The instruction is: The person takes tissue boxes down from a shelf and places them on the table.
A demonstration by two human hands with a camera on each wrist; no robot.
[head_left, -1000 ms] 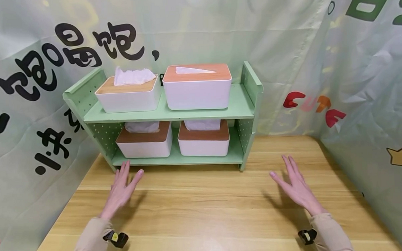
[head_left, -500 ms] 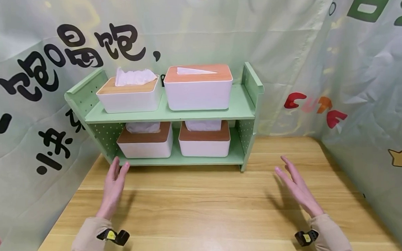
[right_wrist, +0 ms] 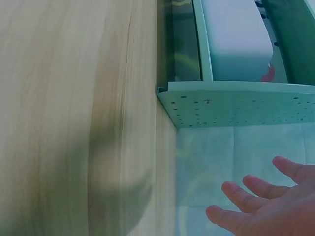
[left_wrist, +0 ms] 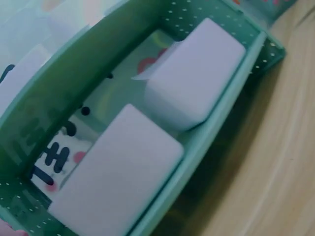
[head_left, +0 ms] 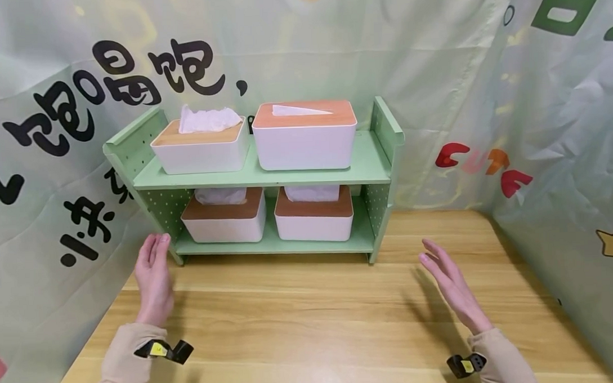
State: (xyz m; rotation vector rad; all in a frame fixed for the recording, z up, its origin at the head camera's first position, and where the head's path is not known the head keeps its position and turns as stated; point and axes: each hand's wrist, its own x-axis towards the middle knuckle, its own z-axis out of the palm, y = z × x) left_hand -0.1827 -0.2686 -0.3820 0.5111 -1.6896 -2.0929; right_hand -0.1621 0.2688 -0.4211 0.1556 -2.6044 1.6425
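A green two-tier shelf [head_left: 275, 247] stands at the back of the table. Its upper tier bears a white tissue box with a light wood lid [head_left: 201, 156] and a taller one with an orange-brown lid [head_left: 306, 146]. Below sit two white tissue boxes with darker brown lids, one at left [head_left: 224, 229] and one at right [head_left: 315, 228]. My left hand [head_left: 154, 281] is raised beside the shelf's lower left corner, holding nothing, fingers loosely bent. Out to the right of the shelf, my right hand [head_left: 454, 288] hovers over the table with relaxed, spread fingers and an empty palm.
The wooden table [head_left: 301, 327] stretches in front of the shelf. A printed curtain [head_left: 434, 85] hangs behind it and along both sides. Each wrist wears a small black camera, the left one [head_left: 165, 350] and the right one [head_left: 467, 365].
My left hand has moved left, away from the shelf's front, and turned with its fingers drawing together. The right hand has turned slightly in place. The tissue boxes keep their places.
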